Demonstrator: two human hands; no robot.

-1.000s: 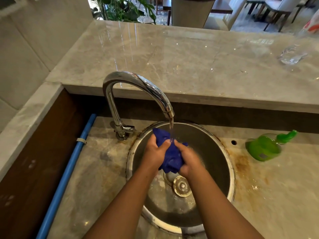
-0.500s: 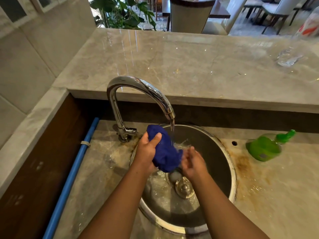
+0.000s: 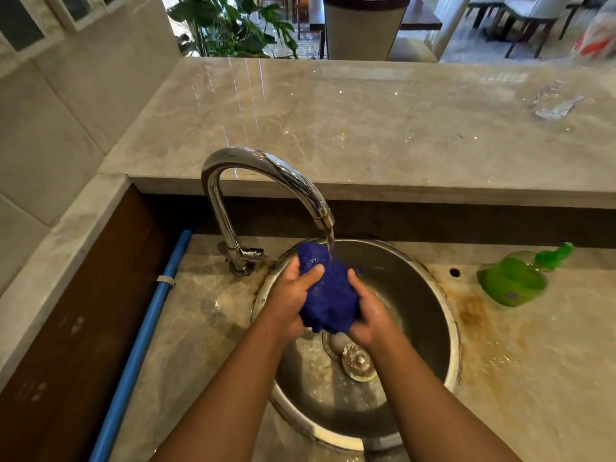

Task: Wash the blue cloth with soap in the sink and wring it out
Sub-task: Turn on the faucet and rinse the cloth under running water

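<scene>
Centre of frame: left hand [image 3: 290, 300] and right hand [image 3: 368, 316] pressed around bunched blue cloth [image 3: 328, 291], under running faucet [image 3: 266, 181], above round sink [image 3: 430, 315].

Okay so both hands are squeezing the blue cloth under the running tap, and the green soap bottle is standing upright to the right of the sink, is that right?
Not quite. In the head view the green soap bottle lies on its side, not upright. The rest holds: left hand and right hand squeeze the blue cloth under the running tap.

Bunched wet blue cloth [image 3: 328, 291] — under running water, above round steel sink [image 3: 430, 315]
</scene>
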